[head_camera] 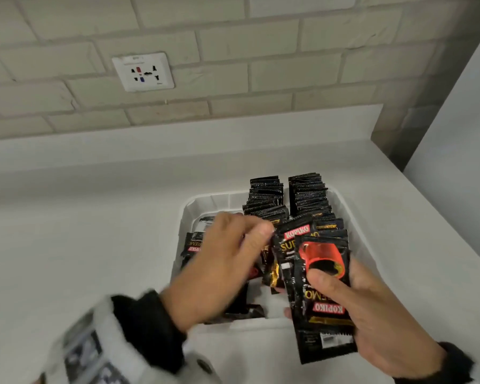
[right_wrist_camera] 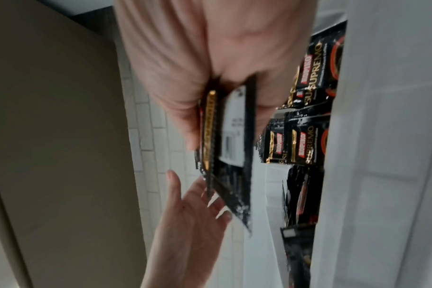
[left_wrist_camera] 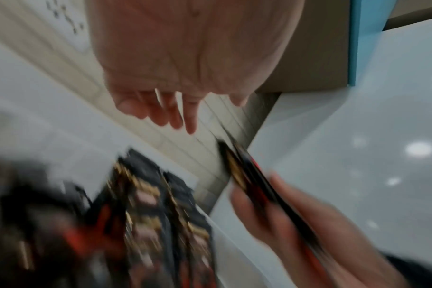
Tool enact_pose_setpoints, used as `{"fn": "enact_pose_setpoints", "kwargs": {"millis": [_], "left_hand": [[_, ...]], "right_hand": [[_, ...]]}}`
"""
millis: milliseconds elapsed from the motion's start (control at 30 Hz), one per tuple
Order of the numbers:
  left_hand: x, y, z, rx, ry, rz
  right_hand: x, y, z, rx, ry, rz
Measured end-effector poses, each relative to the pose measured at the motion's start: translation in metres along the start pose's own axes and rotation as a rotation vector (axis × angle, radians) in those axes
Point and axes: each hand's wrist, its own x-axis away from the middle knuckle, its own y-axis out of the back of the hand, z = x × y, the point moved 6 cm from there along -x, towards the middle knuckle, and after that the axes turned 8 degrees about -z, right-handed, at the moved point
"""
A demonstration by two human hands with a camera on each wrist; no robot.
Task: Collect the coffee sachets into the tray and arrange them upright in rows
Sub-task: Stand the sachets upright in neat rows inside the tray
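A white tray [head_camera: 203, 200] stands on the counter. Two rows of black coffee sachets [head_camera: 288, 198] stand upright in its back right part [right_wrist_camera: 306, 140]. Several more sachets [head_camera: 194, 242] lie flat and loose along the tray's left side. My right hand [head_camera: 327, 284] grips a fanned bundle of sachets [head_camera: 313, 253] over the tray's right front, thumb on the red cup print. In the right wrist view the bundle [right_wrist_camera: 229, 136] is held edge-on. My left hand [head_camera: 261, 234] reaches the bundle's top edge with straight fingers [right_wrist_camera: 210, 204] and holds nothing [left_wrist_camera: 165, 109].
The white counter [head_camera: 81, 231] runs left and in front of the tray. A brick-tile wall with a white socket [head_camera: 143, 72] is behind. A tall white panel [head_camera: 455, 134] stands close on the right.
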Motion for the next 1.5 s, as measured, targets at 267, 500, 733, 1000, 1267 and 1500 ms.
{"fn": "enact_pose_setpoints", "kwargs": {"millis": [267, 500, 733, 1000, 1267, 1500], "left_hand": [[-0.077, 0.047, 0.069, -0.494, 0.213, 0.342], [-0.088, 0.013, 0.1, -0.697, 0.297, 0.576], [-0.099, -0.002, 0.11, -0.78, 0.259, 0.57], [-0.099, -0.01, 0.112, -0.916, 0.248, 0.645], [-0.095, -0.007, 0.112, -0.778, 0.3, 0.685], [-0.09, -0.007, 0.12, -0.794, 0.194, 0.705]], "right_hand": [[0.007, 0.026, 0.005, 0.599, 0.039, -0.113], [0.008, 0.026, 0.002, 0.836, 0.036, 0.081], [0.006, 0.015, -0.009, 1.092, 0.036, 0.247], [0.006, 0.016, -0.011, 1.089, -0.003, 0.21], [0.007, 0.018, -0.01, 1.1, -0.034, 0.145], [0.008, 0.016, -0.01, 1.114, -0.053, 0.162]]}}
